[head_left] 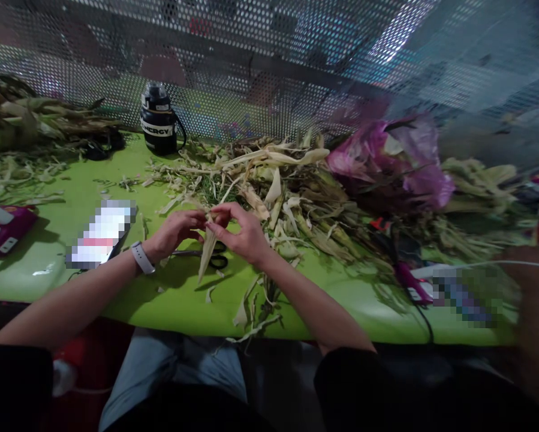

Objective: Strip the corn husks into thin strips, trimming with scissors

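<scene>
Both hands meet over the green table (174, 306), in front of a heap of dried corn husks (291, 192). Between the fingertips hangs one pale corn husk (207, 255), its pointed end tilting down toward the table. My left hand (172, 231), with a watch band (142, 258) on its wrist, pinches the top of the husk from the left. From the right, my right hand (242, 231) grips the same top with thumb and forefinger. A pair of scissors (217, 257) with dark handles lies under the hands, partly hidden by the husk.
A phone (101, 234) lies left of my hands; a black bottle (158, 123) stands behind it. A pink plastic bag (395, 159) sits back right. Magenta devices (8, 231) are at both sides. Perforated metal mesh (251, 66) closes off the back. Another person's blurred arm (536, 318) is at far right.
</scene>
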The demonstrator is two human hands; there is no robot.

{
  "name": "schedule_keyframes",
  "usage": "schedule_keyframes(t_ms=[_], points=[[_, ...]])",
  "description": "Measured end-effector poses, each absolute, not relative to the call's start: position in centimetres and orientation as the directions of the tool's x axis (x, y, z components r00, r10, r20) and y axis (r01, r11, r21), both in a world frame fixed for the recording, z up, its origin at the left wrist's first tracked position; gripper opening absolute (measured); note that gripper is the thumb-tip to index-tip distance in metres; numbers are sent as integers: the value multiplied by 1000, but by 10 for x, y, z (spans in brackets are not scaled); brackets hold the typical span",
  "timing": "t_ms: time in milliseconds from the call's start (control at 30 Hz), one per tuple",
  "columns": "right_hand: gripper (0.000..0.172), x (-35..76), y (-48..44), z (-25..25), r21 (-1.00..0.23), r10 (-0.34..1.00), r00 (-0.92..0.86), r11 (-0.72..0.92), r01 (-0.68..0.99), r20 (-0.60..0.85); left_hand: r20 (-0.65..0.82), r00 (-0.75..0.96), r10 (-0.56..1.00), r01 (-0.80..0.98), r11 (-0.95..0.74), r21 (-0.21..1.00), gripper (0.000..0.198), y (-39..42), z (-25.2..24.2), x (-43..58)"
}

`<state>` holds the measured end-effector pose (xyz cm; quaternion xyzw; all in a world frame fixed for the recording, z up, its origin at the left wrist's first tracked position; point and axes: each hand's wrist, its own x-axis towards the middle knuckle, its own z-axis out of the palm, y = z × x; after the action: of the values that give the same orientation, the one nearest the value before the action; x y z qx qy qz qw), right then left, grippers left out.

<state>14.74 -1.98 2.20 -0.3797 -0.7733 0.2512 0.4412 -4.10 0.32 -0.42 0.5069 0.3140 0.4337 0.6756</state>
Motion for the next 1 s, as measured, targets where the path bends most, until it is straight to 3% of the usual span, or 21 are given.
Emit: schedule_keyframes(t_ms=[200, 267, 433, 667, 800, 1000], points=[[53, 149, -20, 17, -800, 833, -405, 513, 311, 377, 3, 402, 915, -106, 44, 993, 34, 3, -5, -39], [50, 150, -19, 18, -817, 851, -349, 496, 295, 392, -1, 410, 912, -147, 67, 987, 36, 3, -2, -39], [13, 152, -11, 17, -732, 851, -217, 523, 436, 478, -71, 400, 914, -142, 138, 980, 41, 2, 7, -39], [29, 148, -8, 7, -828, 928, -326, 321, 459, 179, -44, 418, 908, -98, 93, 991, 44, 4, 6, -39], [30, 147, -11, 11, -797, 907, -366, 373, 476, 206, -69, 389, 919, -84, 110, 990, 47, 7, 4, -39], [33, 150, -8, 13, -874, 918, -365, 301, 382, 156, -99, 366, 925, -105, 147, 984, 37, 12, 6, -44]])
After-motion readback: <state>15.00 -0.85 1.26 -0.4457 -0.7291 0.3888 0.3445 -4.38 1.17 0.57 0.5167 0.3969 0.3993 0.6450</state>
